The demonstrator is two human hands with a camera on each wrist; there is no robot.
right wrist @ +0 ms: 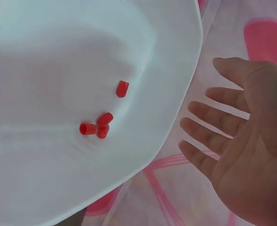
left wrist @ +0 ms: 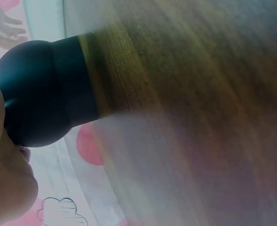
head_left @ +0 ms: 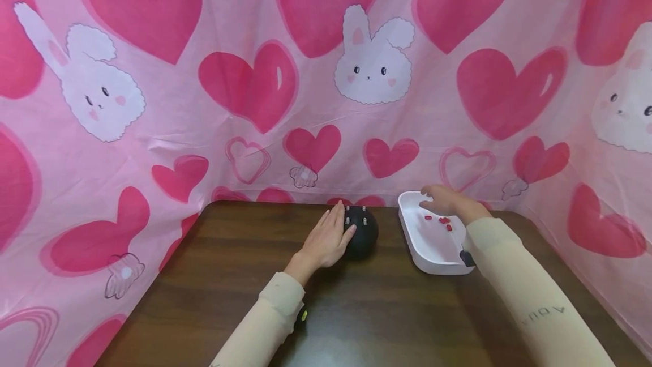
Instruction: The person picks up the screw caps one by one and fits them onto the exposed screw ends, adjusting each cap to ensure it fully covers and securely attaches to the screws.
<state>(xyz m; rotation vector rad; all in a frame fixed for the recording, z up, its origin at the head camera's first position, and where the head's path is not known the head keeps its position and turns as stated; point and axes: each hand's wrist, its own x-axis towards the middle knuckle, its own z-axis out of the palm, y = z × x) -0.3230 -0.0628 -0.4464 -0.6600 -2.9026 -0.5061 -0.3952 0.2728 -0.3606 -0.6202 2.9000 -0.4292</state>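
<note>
Both arms [head_left: 535,299] reach forward, the left grip [head_left: 326,238] with thumb [head_left: 348,237] out, the right grip [right wrist: 253,155] with fingers [right wrist: 206,134] parted.

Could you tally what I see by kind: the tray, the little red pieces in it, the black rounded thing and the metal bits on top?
White tray: 1
Red caps: 4
Black rounded stand: 1
Metal pins: 4 visible
Total: 10

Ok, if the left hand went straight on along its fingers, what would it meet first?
Past the black dome beside it, the left hand would probably meet the pink cloth behind; depth is unclear.
</note>
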